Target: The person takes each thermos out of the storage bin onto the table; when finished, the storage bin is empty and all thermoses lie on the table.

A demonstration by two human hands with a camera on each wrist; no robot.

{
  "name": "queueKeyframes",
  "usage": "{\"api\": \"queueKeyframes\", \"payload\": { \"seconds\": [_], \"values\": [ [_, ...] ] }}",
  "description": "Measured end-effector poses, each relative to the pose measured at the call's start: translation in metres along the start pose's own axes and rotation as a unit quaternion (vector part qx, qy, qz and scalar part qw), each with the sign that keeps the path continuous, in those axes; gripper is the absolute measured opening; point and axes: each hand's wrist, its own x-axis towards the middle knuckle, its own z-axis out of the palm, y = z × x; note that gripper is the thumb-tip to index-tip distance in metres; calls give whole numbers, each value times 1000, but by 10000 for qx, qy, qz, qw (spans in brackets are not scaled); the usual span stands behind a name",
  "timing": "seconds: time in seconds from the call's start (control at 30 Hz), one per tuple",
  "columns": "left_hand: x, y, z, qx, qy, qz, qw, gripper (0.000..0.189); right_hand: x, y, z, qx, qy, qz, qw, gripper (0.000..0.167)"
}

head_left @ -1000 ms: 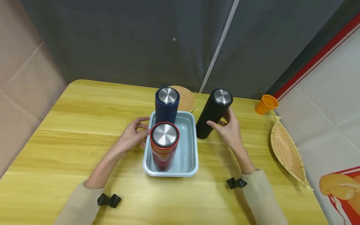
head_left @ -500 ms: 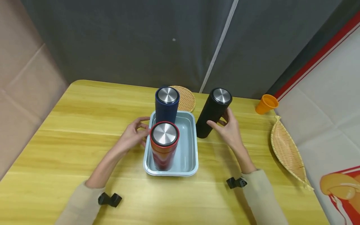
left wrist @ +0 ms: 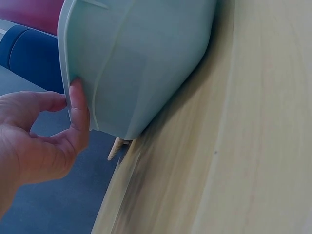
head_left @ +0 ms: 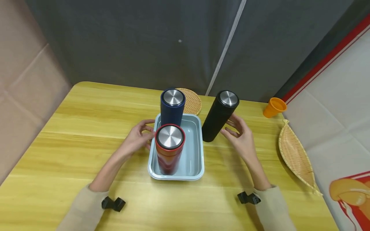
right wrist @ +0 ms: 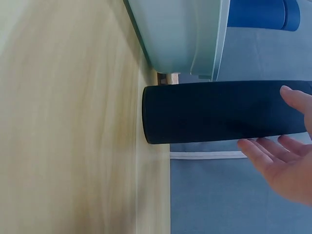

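Observation:
My left hand [head_left: 138, 137] pinches the left rim of a pale blue tray [head_left: 193, 175] between thumb and fingers; the left wrist view shows a finger against the tray's outer wall [left wrist: 146, 63]. Inside the tray stand a red thermos flask [head_left: 169, 157] in front and a navy blue one [head_left: 171, 112] behind it. A black thermos flask [head_left: 218, 118] is upright on the table, right of the tray. Beside this flask is my right hand [head_left: 241, 136], its fingers loosely bent and its thumb apart from it. In the right wrist view the fingertips [right wrist: 246, 145] lie close under the flask's side.
Behind the tray lies a round woven mat [head_left: 193, 101], partly hidden by the navy flask. An orange cup [head_left: 274, 108] and a leaf-shaped wicker basket [head_left: 296, 154] are at the table's right side. A dark grey curtain [head_left: 130, 45] hangs along the back edge.
My right hand has let go of the black flask and drawn back a little to the right. The left hand and the tray look unmoved.

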Motion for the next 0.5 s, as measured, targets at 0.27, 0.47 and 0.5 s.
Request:
{"api": "queueKeyframes", "payload": {
  "seconds": [0.27,0.47,0.5],
  "values": [
    [-2,-3,-3,30,7,-14,10000,56,-24,-13,7,217,159,-178,9995,55],
    [-1,0,-1,51,18,-57,10000,56,-45,-32,31,290,-454,-395,9978,54],
    [0,1,-1,44,13,-52,10000,56,-47,-36,35,333,-651,-418,9964,56]
  ]
}}
